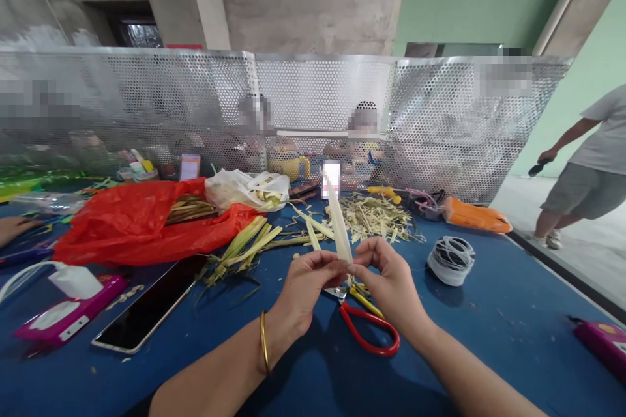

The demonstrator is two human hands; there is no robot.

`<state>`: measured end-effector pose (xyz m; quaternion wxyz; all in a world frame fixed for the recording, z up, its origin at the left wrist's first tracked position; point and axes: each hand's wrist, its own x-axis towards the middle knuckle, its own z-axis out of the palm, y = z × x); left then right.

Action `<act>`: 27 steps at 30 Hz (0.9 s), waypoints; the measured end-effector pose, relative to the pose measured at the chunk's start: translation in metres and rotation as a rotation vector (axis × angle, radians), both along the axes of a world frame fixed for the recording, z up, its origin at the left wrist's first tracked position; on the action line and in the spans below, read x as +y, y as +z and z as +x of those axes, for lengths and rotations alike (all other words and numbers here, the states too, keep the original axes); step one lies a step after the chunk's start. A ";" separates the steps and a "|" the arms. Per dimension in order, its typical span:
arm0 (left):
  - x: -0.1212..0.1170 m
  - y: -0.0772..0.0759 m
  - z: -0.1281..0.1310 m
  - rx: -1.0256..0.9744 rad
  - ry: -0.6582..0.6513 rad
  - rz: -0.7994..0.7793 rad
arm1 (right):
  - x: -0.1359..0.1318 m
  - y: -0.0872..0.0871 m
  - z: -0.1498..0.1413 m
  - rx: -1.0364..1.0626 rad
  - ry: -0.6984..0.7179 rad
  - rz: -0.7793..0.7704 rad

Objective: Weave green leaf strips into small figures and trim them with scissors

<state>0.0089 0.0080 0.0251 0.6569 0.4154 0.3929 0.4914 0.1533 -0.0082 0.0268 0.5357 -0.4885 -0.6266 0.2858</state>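
Note:
Between my two hands a pale, long leaf strip (338,218) stands up, pointed at its top. My left hand (313,277) pinches its lower end between thumb and fingers. Close beside it, my right hand (384,270) pinches the same end, the fingertips of both hands nearly touching. Under the hands, red-handled scissors (372,337) lie on the blue table (415,384), their blades partly hidden. A yellow-handled tool (366,303) lies against them, mostly covered. Behind the strip is a heap of leaf scraps (376,216), and left of it a bundle of green-yellow leaves (244,247).
Left lie a red plastic bag (122,225), a black-screened phone (151,306) and a purple power strip (73,313). Right stand a spool of white cord (450,262) and an orange packet (476,216). A perforated metal screen (323,94) closes the back; a person (587,163) is at right.

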 end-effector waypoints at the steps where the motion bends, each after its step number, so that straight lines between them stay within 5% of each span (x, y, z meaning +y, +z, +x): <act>1: 0.000 0.000 -0.001 0.018 -0.011 0.009 | -0.001 -0.001 -0.001 -0.014 -0.010 0.025; 7: 0.001 0.002 -0.001 0.095 0.015 0.129 | -0.006 0.001 0.000 -0.446 -0.082 0.325; 12: 0.002 0.001 -0.001 0.029 0.001 0.052 | -0.005 0.006 0.002 -0.692 -0.031 0.581; 27: -0.002 -0.002 -0.003 -0.067 -0.061 -0.053 | -0.002 0.003 0.005 -0.752 -0.031 0.681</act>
